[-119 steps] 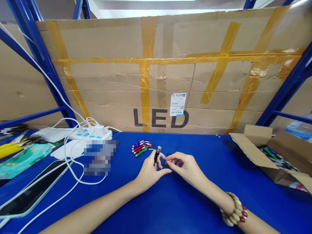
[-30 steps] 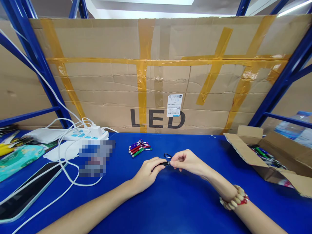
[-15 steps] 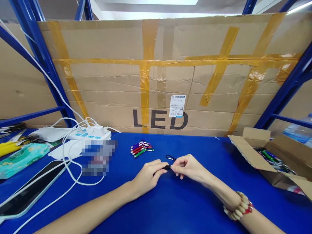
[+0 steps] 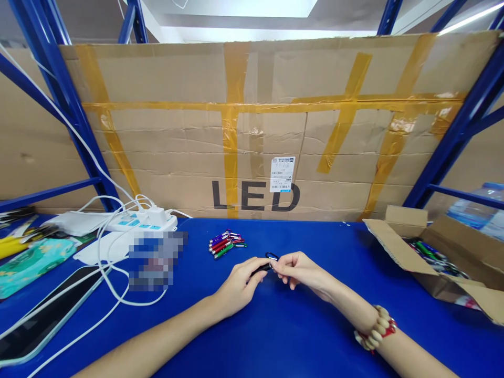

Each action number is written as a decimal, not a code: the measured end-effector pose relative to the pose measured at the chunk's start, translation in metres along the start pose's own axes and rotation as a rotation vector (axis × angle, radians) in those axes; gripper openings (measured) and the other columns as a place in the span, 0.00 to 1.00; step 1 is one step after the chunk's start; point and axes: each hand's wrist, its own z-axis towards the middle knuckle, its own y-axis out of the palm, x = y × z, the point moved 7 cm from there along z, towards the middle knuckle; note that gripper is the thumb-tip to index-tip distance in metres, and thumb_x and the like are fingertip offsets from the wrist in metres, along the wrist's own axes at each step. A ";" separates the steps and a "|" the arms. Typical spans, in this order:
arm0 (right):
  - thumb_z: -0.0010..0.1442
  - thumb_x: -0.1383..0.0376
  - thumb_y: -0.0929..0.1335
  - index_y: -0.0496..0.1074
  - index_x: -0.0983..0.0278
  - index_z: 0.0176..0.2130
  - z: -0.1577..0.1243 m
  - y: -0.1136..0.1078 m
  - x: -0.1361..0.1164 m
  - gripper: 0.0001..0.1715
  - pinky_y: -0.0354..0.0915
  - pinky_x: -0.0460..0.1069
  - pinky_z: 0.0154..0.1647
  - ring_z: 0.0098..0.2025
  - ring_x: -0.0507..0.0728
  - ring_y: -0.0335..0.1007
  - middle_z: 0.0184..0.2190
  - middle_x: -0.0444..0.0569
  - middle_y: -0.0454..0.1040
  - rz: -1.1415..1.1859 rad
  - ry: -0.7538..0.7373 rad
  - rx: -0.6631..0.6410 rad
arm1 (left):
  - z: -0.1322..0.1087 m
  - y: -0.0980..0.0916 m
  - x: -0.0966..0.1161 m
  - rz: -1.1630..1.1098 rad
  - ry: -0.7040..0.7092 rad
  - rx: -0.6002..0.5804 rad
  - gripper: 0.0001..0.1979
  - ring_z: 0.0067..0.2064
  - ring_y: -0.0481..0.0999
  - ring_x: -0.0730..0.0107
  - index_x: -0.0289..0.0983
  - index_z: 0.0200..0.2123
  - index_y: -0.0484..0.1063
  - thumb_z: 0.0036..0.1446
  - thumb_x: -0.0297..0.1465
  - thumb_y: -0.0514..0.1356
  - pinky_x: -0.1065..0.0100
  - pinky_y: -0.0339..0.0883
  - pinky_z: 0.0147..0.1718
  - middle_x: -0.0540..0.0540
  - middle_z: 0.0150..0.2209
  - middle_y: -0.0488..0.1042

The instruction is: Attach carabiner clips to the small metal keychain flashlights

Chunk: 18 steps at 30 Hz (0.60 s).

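Observation:
In the middle of the blue table my left hand (image 4: 241, 286) is closed around a small black keychain flashlight (image 4: 262, 269), which lies sideways between thumb and fingers. My right hand (image 4: 298, 270) pinches at the flashlight's right end, where the black carabiner clip (image 4: 271, 255) sticks up behind the fingertips. The exact spot under the right fingertips is hidden. Behind the left hand, several similar flashlights (image 4: 223, 251) in purple, red and green lie side by side, each with a carabiner.
At right stands an open cardboard box (image 4: 421, 278) holding more flashlights (image 4: 433, 257). To the left are a power strip (image 4: 144, 223), loose white cables (image 4: 145, 303) and a phone (image 4: 47, 315). A large taped cardboard sheet (image 4: 177, 157) closes off the back, between blue shelf posts.
The camera view has shifted slightly. More of the black flashlight's body now shows between the hands, and it is tilted with its right end higher. Both hands keep their grip.

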 end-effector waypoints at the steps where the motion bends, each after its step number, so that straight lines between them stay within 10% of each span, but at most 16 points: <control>1: 0.35 0.47 0.73 0.69 0.68 0.18 0.000 0.000 0.000 0.26 0.56 0.40 0.15 0.18 0.45 0.57 0.15 0.41 0.64 -0.010 -0.006 0.009 | 0.000 0.000 0.000 -0.016 -0.010 0.002 0.14 0.32 0.69 0.72 0.38 0.46 0.66 0.59 0.27 0.47 0.71 0.63 0.35 0.47 0.36 0.73; 18: 0.46 0.51 0.70 0.73 0.67 0.34 0.004 -0.014 -0.016 0.23 0.57 0.42 0.14 0.17 0.46 0.60 0.23 0.44 0.70 -0.178 -0.307 0.143 | 0.005 -0.003 -0.011 -0.098 -0.183 0.057 0.13 0.28 0.66 0.73 0.34 0.43 0.66 0.58 0.30 0.47 0.72 0.61 0.30 0.49 0.27 0.68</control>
